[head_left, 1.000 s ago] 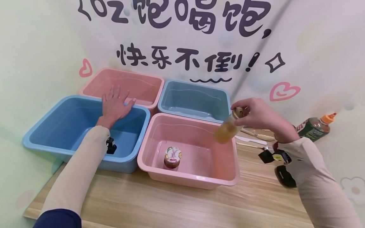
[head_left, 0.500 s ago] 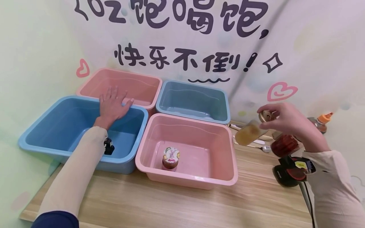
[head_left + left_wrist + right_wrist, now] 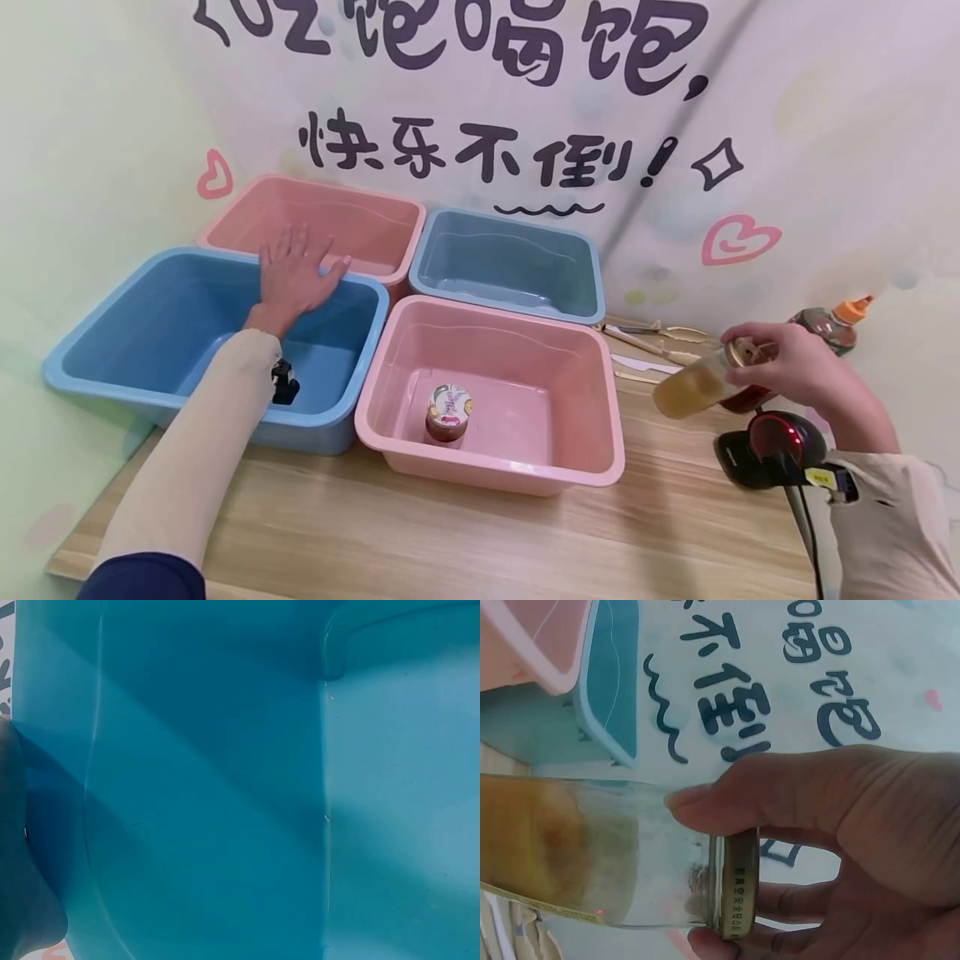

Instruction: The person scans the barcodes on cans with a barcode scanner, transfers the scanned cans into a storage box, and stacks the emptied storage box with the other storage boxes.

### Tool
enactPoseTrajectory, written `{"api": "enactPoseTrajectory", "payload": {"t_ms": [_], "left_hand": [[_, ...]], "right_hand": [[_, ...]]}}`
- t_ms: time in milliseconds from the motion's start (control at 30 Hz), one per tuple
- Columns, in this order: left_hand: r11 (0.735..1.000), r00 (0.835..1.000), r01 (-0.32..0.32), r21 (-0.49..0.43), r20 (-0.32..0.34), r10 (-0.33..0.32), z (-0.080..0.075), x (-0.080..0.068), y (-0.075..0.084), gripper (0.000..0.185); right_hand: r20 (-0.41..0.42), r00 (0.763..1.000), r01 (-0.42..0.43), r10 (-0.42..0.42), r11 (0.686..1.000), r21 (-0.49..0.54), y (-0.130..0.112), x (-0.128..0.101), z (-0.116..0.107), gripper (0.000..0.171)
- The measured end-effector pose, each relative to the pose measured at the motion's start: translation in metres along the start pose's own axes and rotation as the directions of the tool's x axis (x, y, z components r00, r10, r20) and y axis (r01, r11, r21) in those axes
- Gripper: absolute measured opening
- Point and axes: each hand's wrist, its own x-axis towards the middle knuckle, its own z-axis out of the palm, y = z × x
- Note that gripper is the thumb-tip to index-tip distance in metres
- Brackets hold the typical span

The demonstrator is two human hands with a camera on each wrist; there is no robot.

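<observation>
the jar (image 3: 693, 385) is showing amber contents under a gold lid (image 3: 737, 883). two bins are glowing pink (image 3: 487, 467) (image 3: 247, 204), two blue (image 3: 150, 392) (image 3: 510, 218). the small jar (image 3: 447, 412) is wearing a colourful patterned lid over dark contents. the table (image 3: 450, 542) is showing pale wood grain. the scanner (image 3: 768, 447) is gleaming black with a red window.

two pink bins (image 3: 375, 218) (image 3: 491, 467), two blue bins (image 3: 97, 379) (image 3: 517, 237), two jars (image 3: 447, 412) (image 3: 693, 385), one scanner (image 3: 772, 446), one bottle (image 3: 828, 325).

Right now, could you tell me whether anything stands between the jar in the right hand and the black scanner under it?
Nothing visible does. The right hand holds the jar tilted just above and left of the scanner, with open air between them.
</observation>
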Motion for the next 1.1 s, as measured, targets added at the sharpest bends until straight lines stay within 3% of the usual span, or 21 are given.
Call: {"api": "enactPoseTrajectory", "payload": {"t_ms": [267, 567, 1100], "left_hand": [[1.000, 1.000, 0.002, 0.007, -0.001, -0.002, 0.000, -0.001, 0.001, 0.077], [1.000, 1.000, -0.002, -0.008, -0.005, 0.002, 0.000, 0.000, 0.000, 0.077], [1.000, 1.000, -0.005, -0.003, -0.009, 0.005, 0.000, 0.001, 0.002, 0.077]], "right_hand": [[-0.029, 0.999, -0.031, 0.030, 0.999, -0.009, 0.031, -0.017, 0.012, 0.051], [0.019, 0.996, -0.091, 0.090, 0.995, 0.049, 0.058, -0.027, 0.021, 0.051], [0.058, 0.982, -0.188, 0.182, 0.977, 0.104, 0.081, -0.031, 0.025, 0.050]]}}
